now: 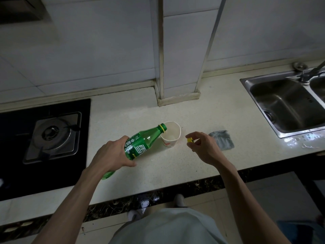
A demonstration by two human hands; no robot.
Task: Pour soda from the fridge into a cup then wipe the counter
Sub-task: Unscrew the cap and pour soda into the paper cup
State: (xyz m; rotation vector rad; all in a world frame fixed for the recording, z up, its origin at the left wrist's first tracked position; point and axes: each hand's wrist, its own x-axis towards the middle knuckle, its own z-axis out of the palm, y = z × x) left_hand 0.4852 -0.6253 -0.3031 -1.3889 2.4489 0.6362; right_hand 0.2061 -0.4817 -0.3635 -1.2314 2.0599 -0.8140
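Soda bottle (pixel 140 144) tipped well over, long axis running from its base down by the left wrist up to the yellow-ringed mouth, which sits right over the near-left rim of the paper cup (pixel 170 136). Left hand (pixel 112 155) wraps the labelled middle, fingers curled round it, so the cup lies dead ahead along the bottle's line. Pouring looks under way; how full the cup is, I can't tell. It stands upright on the counter (pixel 175 166). Right hand (pixel 204 148) hangs just right of the cup, apart from it, pinching the yellow cap (pixel 190 140). Grey cloth (pixel 221 140) lies just beyond, toward the sink (pixel 281 106), nearer the right hand for wiping.
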